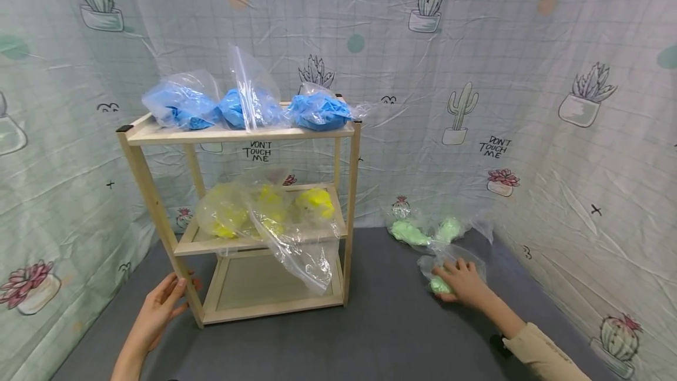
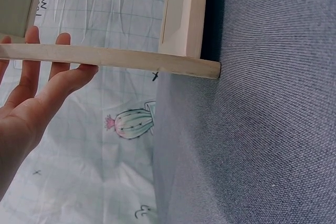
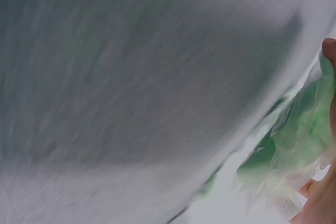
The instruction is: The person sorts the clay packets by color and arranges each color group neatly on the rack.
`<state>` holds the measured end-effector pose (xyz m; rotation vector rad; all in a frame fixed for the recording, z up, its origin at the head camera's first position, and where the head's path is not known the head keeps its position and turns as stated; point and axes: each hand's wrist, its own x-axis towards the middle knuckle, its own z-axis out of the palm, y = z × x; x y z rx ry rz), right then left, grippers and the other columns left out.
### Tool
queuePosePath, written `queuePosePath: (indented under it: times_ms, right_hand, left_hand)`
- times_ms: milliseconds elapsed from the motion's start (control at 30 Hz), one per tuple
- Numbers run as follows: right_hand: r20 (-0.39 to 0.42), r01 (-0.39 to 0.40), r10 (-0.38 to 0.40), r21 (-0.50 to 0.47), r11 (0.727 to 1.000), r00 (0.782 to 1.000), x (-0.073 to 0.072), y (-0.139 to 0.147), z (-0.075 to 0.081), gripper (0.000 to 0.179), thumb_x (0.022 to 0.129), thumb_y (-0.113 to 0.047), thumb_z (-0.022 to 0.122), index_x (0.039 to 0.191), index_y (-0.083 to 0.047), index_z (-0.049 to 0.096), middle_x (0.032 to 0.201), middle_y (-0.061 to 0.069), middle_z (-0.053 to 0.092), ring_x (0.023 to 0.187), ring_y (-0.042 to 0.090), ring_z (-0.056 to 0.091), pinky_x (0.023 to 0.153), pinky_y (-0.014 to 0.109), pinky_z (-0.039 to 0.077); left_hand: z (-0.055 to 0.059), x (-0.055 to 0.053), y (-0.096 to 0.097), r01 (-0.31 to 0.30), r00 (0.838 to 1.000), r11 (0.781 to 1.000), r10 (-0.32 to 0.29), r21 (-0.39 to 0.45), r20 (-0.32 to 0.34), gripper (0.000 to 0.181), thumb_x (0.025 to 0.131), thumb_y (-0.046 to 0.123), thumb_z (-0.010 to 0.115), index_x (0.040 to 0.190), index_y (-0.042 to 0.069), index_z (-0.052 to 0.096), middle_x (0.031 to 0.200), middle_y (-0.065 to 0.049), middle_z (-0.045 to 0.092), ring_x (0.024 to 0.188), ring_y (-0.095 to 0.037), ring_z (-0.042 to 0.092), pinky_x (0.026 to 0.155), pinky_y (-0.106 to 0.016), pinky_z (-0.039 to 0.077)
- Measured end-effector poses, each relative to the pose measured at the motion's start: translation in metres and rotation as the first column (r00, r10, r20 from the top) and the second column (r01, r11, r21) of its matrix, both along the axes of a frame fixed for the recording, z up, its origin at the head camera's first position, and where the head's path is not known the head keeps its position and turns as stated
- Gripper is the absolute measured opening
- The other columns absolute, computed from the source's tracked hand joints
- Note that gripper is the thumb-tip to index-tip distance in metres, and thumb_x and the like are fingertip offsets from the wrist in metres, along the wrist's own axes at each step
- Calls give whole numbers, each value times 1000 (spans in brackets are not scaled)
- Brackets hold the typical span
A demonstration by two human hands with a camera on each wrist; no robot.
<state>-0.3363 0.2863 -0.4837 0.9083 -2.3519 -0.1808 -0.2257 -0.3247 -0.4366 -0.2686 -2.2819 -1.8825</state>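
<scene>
My left hand (image 1: pixel 160 306) is at the front left post of a small wooden shelf rack (image 1: pixel 151 204), thumb on the near side and fingers reaching behind it. In the left wrist view the fingers curl around that pale wooden post (image 2: pixel 126 57). On the right, my right hand (image 1: pixel 465 284) grips a clear plastic bag with a soft green lump (image 1: pixel 439 285) inside, low over the dark cloth. The right wrist view is blurred, but the green bag (image 3: pixel 304 129) shows against the fingers. Just behind lie two more bags with green lumps (image 1: pixel 407 232).
Blue-filled clear bags (image 1: pixel 319 112) line the rack's top shelf. Yellow-filled bags (image 1: pixel 270 210) sit on the middle shelf, one bag end (image 1: pixel 312 272) hanging over its front. The bottom panel (image 1: pixel 272 278) is bare. Cactus-print curtain (image 1: pixel 370 63) surrounds the dark cloth-covered surface (image 1: pixel 381 334).
</scene>
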Motion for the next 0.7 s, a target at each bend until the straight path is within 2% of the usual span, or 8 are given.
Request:
queuePosePath:
  times_ms: [100,333,700]
  right_hand:
    - [-23,-39,38,-28,999,999,12,-15,8,46,65,-45,73,101,-21,58,87,-1,47,69,16,31,60,30,20]
    - [-12,-106,106,-79,991,994,40,-53,26,50,63,-48,73,105,-23,59,92,-2,49,71,13,26,64,32,20]
    - [-79,-197,189,-110,974,979,68,-108,36,50,75,-63,55,109,-26,56,95,-2,48,78,14,29,70,37,25]
  left_hand:
    - [0,0,0,-3,1000,1000,3,-2,2,28,97,26,36,124,23,45,98,25,59,93,10,55,70,-17,47]
    - [0,2,1,-14,1000,1000,14,3,8,30,97,27,37,125,20,45,97,25,59,93,11,54,70,-18,47]
    - [0,2,2,-14,1000,1000,14,-6,-3,28,97,26,35,123,22,45,97,25,59,93,10,55,70,-19,48]
